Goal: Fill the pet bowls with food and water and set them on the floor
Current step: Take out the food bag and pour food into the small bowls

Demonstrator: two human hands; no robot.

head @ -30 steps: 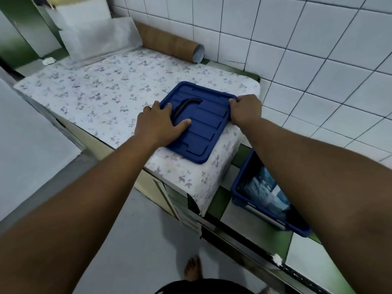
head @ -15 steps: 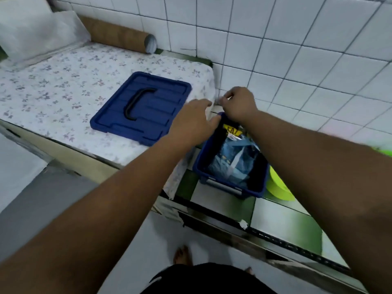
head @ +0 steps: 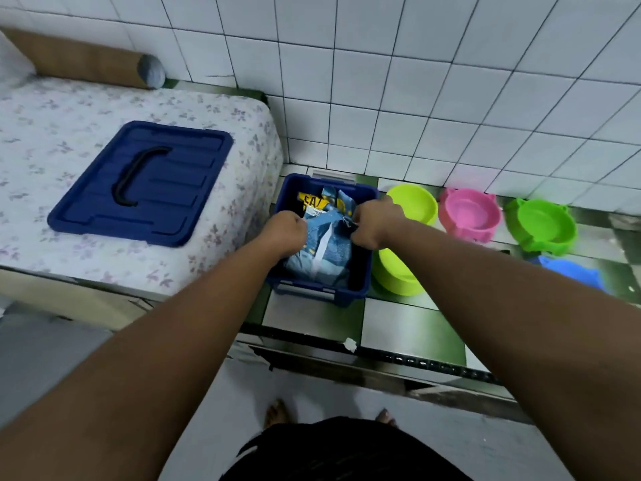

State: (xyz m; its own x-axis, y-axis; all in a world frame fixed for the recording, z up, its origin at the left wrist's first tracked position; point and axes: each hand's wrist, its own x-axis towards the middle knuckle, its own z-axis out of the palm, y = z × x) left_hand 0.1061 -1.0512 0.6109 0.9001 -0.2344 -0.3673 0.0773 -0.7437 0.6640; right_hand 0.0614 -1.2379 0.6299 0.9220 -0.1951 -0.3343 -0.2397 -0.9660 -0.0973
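Note:
A blue storage bin [head: 360,289] stands open on the green and white tiled ledge, with a blue food bag [head: 329,248] inside it. My left hand [head: 284,230] grips the bag's left top edge and my right hand [head: 373,223] grips its right top edge. To the right of the bin stand pet bowls: a lime bowl [head: 414,203] by the wall, a second lime bowl [head: 395,276] nearer me, a pink bowl [head: 468,215], a green bowl [head: 541,227] and a blue bowl [head: 572,272] partly behind my right arm.
The bin's blue lid [head: 145,182] lies flat on the flowered cloth of the counter [head: 215,258] at left. A cardboard tube [head: 86,60] lies along the white tiled wall [head: 451,81]. My bare feet stand on the grey floor [head: 312,387] below the ledge.
Both hands left the lid on the counter, moved right to the bin and took hold of the food bag. The view swung right, bringing the bowls into sight.

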